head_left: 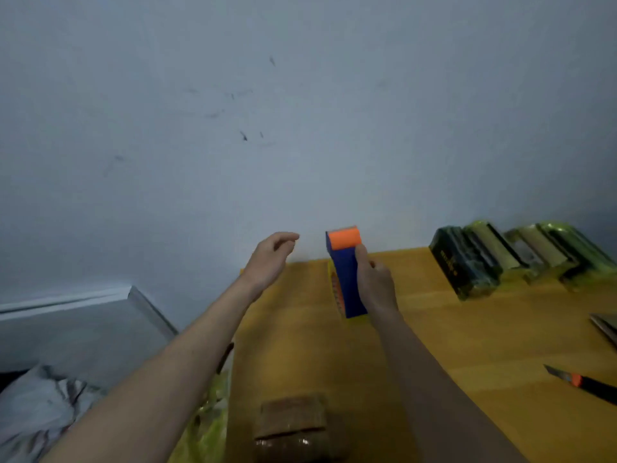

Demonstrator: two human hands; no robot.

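A tall blue box (347,285) with an orange top face stands upright on the wooden table (434,329), near the wall. My right hand (375,279) grips its right side, thumb up near the orange top. My left hand (272,259) hovers in the air to the left of the box, fingers loosely curled and holding nothing. A yellow printed strip shows along the box's left edge.
A row of dark green and black wrapped packs (514,259) lies at the back right. A utility knife (584,382) with an orange slider lies at the right edge. A brown wrapped block (290,426) sits near the front. Yellow plastic (207,426) hangs off the table's left side.
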